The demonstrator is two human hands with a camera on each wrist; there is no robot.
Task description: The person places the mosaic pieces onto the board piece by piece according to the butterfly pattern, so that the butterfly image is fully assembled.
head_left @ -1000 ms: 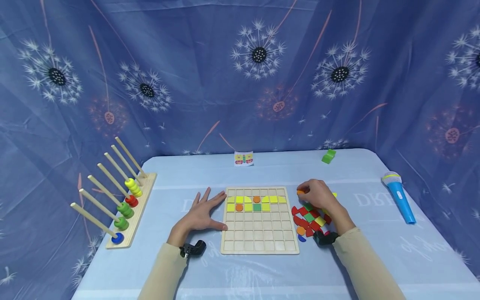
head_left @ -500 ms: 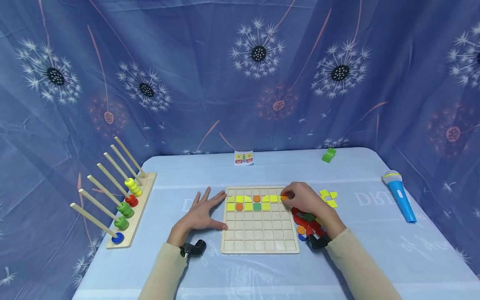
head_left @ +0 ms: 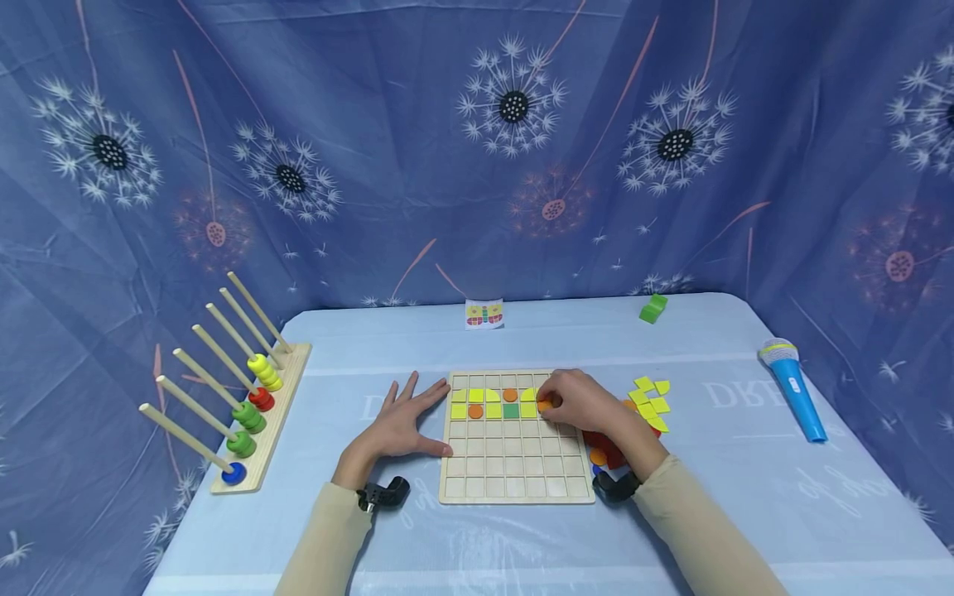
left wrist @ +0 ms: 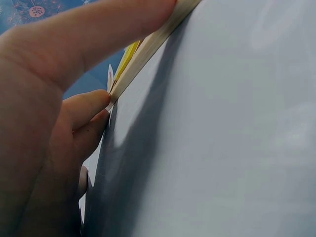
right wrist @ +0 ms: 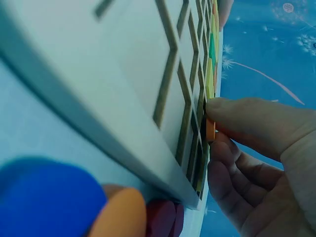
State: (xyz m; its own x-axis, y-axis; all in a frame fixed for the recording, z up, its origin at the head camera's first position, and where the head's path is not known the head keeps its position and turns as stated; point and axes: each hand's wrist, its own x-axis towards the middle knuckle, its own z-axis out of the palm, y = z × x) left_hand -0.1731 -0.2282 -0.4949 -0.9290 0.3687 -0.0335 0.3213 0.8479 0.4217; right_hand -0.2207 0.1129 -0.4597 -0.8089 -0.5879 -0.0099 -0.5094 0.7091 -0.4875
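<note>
A wooden grid board (head_left: 514, 468) lies on the table, its upper rows partly filled with yellow tiles (head_left: 475, 396), orange discs (head_left: 510, 395) and a green square (head_left: 510, 410). My left hand (head_left: 397, 426) is spread out, thumb and fingertips touching the board's left edge. Between thumb and fingers, my right hand (head_left: 585, 406) pinches an orange disc (right wrist: 211, 129) at a cell in the second filled row, right of a yellow tile. That hand covers the cells near the board's upper right. Loose red pieces (head_left: 607, 447) lie partly hidden under the right wrist.
Right of the board are loose yellow pieces (head_left: 648, 396) and a blue piece (right wrist: 49, 197). A butterfly picture card (head_left: 484, 314) and a green block (head_left: 653, 309) stand at the back. A bead counting rack (head_left: 279, 406) is left, a blue toy microphone (head_left: 796, 393) right.
My right hand has carried the orange disc left from beside the loose pieces, past the board's right edge, to a cell in the second filled row. The left hand has not moved.
</note>
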